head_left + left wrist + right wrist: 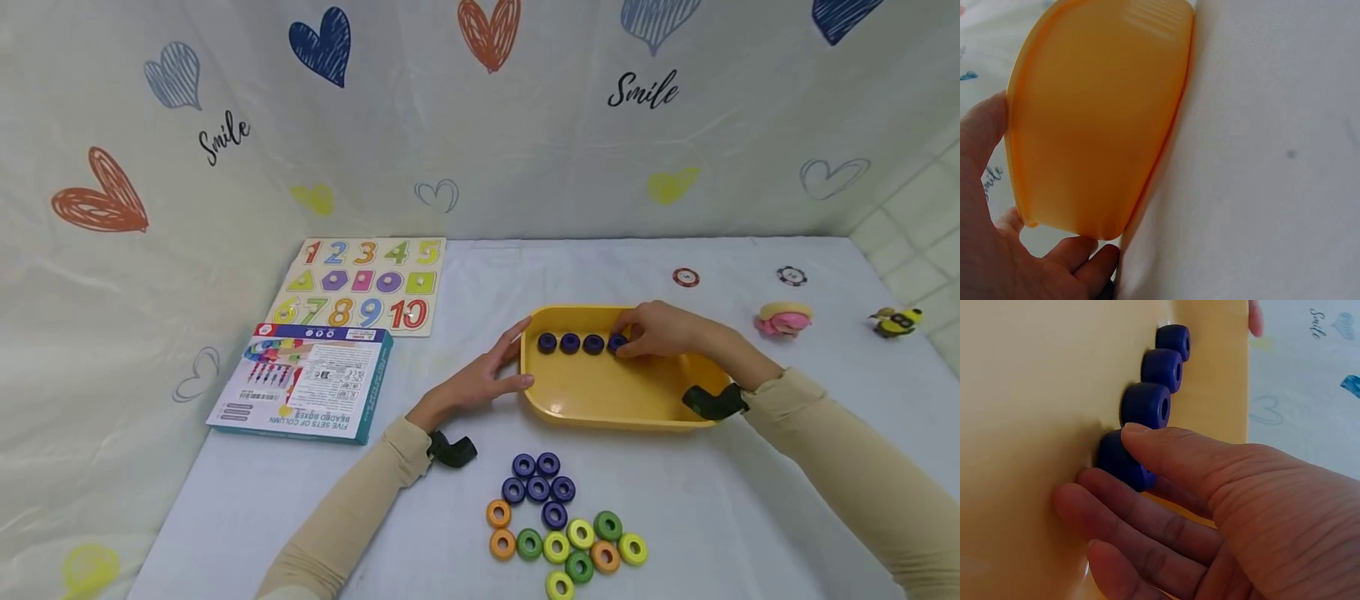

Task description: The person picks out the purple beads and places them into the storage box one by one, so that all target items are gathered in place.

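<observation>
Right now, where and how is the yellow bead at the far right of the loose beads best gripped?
The yellow bead is probably best pinched by its near and far outer edges, the right hand coming from above. It lies flat, hole up, with both edges free, while an orange bead crowds its left side.

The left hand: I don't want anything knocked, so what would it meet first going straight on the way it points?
The yellow tray: in the head view the left hand points at its left end, and the left wrist view shows fingers apparently touching it, with seemingly no gap.
</observation>
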The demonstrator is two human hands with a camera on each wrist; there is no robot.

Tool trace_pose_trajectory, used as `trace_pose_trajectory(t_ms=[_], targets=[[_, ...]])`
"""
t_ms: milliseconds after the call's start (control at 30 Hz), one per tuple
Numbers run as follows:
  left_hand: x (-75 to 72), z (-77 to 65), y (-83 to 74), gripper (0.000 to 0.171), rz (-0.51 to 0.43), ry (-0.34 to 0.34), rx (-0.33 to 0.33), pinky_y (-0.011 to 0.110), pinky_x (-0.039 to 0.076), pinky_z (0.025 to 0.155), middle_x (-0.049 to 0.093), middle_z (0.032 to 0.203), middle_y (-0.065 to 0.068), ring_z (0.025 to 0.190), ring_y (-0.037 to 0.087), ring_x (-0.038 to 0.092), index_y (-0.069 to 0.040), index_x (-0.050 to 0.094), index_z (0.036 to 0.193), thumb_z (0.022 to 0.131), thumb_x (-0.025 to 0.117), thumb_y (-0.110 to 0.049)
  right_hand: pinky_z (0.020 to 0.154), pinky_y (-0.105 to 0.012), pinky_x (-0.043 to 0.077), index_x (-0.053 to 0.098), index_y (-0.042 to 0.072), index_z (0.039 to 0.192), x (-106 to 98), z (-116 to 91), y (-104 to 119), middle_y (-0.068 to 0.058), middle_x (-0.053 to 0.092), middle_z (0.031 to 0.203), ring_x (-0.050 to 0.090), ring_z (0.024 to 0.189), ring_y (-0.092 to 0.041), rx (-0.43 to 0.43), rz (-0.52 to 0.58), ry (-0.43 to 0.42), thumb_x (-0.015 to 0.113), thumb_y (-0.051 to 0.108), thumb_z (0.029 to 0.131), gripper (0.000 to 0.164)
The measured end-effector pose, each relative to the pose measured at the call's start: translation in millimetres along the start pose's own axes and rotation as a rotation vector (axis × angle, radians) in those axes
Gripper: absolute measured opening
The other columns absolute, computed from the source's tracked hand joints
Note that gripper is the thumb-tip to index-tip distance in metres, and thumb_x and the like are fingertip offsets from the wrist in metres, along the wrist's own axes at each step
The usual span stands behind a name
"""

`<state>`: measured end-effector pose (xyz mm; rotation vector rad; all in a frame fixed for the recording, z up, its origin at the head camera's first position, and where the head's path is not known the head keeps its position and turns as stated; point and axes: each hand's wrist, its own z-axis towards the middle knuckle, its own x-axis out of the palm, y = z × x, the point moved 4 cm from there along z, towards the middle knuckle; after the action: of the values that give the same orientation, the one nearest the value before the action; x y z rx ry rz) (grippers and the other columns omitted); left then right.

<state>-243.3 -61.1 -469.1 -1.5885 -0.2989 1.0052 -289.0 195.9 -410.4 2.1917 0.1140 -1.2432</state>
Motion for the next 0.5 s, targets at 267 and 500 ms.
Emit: trace_pose_trajectory(t_ms=[267,500], targets=[[1.3,0.7,0.1,0.084,-0.006,0.001,-0.008,0.039,0.014,0.108,0.021,0.147,-0.007,0.131,0.005,0.02,-0.04,0.002,0.143,0.08,0.053,-0.06,0.058,-0.028,0.043,0.06,0.002,0.111,-4,-8,2,-0.001,0.057,0.071,0.05,0.061,-0.014,-0.011,-0.003,0.0,0.066,0.022,0.083,0.036],[0.1,0.1,-0.4,0.083,0.008,-0.001,-0.01,0.039,0.014,0.108,0.021,0.147,-0.006,0.131,0.005,0.02,-0.04,0.001,0.143,0.081,0.053,-0.059,0.059,-0.027,0.046,0.056,-0.001,0.115,-12,-26,19,-0.004,0.062,0.076,0.054,0.058,-0.015,-0.005,-0.034,-0.056,0.064,0.021,0.084,0.039]])
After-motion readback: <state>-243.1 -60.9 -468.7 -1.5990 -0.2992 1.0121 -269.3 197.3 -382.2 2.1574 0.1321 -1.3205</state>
